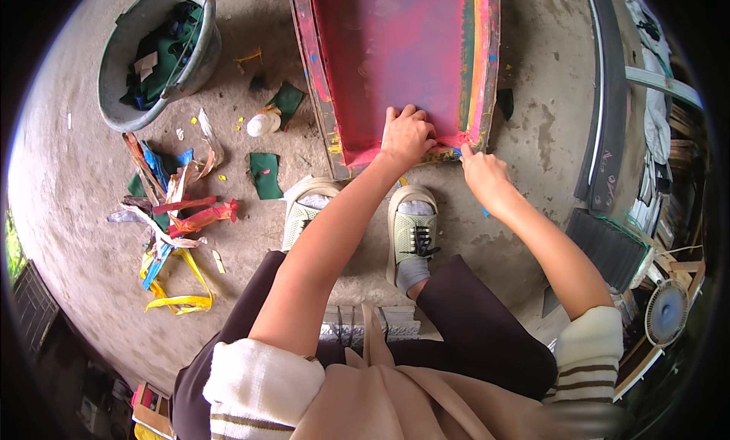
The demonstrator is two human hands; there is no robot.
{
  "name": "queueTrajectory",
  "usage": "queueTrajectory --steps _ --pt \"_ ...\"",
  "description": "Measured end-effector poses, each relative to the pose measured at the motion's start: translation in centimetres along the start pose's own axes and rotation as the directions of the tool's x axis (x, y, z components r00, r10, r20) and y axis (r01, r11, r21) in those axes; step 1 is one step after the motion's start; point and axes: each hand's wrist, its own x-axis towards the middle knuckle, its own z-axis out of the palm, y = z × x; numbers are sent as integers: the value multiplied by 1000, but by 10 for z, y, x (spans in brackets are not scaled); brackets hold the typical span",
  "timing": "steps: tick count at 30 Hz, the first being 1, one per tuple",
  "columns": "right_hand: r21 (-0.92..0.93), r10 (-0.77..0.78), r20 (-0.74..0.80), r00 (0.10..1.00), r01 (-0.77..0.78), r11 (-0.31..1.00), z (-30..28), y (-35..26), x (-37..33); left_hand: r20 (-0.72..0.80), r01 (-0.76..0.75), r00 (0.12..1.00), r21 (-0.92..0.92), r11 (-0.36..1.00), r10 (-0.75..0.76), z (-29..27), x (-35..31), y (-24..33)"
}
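Head view, frame: a long, paint-stained screen frame lies lengthwise ahead of the person on the concrete floor, its near end just beyond the shoes.
Near edge: a pink band runs along the inside of that end; a small blue bit shows at the right corner.
Left hand: the left hand lies over the near end, fingers bent toward the mesh; whether they pinch the band or only press it, I cannot tell.
Right hand: the right hand is at the near right corner, fingers curled with the tips drawn together as if pinching; what lies between them is too small to make out.
Bracing: the left hand would serve best weighting the wooden edge rather than the mesh, which looks easily stretched.
Corner: small, low movements by the right fingertips seem safer than a sharp tug, since a thin edge layer could tear there.
Paint: the pink surface may be tacky, so light contact would limit smears.
Footing: the scrap strips and metal bucket sit well left, leaving the elbows room.
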Motion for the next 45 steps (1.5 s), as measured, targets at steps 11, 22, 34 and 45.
queueTrajectory --steps 11,22,34,45 --pt "738 10 371 929 -302 603 4 36 18 -24 28 999 23 999 -27 1 3 9" --pt "418 110 68 992 -129 900 -33 46 -34 -33 -202 977 191 960 212 15 8 4" --pt "313 15 -146 989 32 949 -4 32 -29 -54 -60 997 -52 997 57 20 6 14" --pt "42 -225 -238 945 242 969 -3 38 -8 56 8 998 -370 929 13 -1 15 5"
